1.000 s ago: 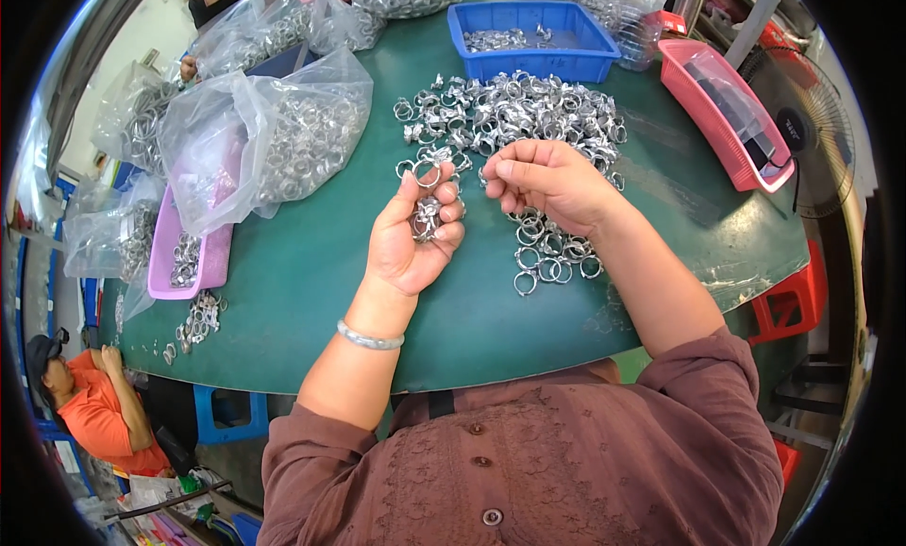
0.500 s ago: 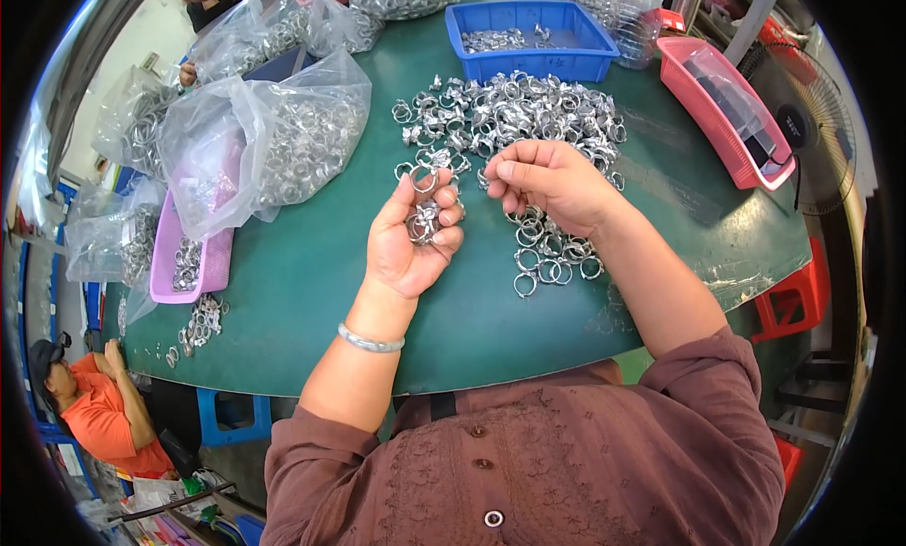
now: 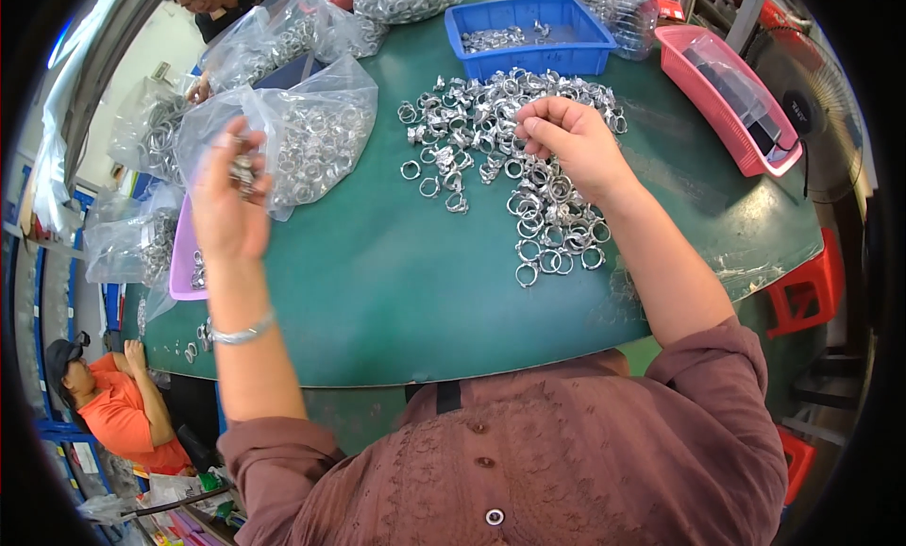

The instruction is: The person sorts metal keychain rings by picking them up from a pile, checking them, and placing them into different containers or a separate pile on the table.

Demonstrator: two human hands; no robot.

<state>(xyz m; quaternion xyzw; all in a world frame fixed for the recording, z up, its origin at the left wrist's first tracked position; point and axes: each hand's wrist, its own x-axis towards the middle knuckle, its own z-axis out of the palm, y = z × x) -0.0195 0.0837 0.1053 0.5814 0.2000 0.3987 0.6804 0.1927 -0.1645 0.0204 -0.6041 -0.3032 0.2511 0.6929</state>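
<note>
My left hand point(image 3: 234, 192), smeared by motion, is raised at the left over the clear plastic bag point(image 3: 326, 121) and the pink-purple basket point(image 3: 182, 253). Its fingers curl round several small metal ring clamps point(image 3: 243, 173). My right hand point(image 3: 571, 145) hovers over the large heap of silvery ring clamps point(image 3: 481, 102), thumb and fingertips pinched together. Whether a clamp is between those fingertips I cannot make out. Below the right hand, a cluster of clamps point(image 3: 552, 235) trails toward me. A few loose ones point(image 3: 429, 185) lie left of it.
A blue tray point(image 3: 528, 65) with some clamps stands behind the heap. At the right is a pink basket point(image 3: 722, 102) near a fan point(image 3: 802, 112). More filled bags point(image 3: 255, 50) crowd the far left. Two other people point(image 3: 123, 404) are at the table's left side and far left.
My left hand has swung left from mid-table to the bag and basket, carrying its clamps. My right hand has shifted slightly right and away from me, over the heap.
</note>
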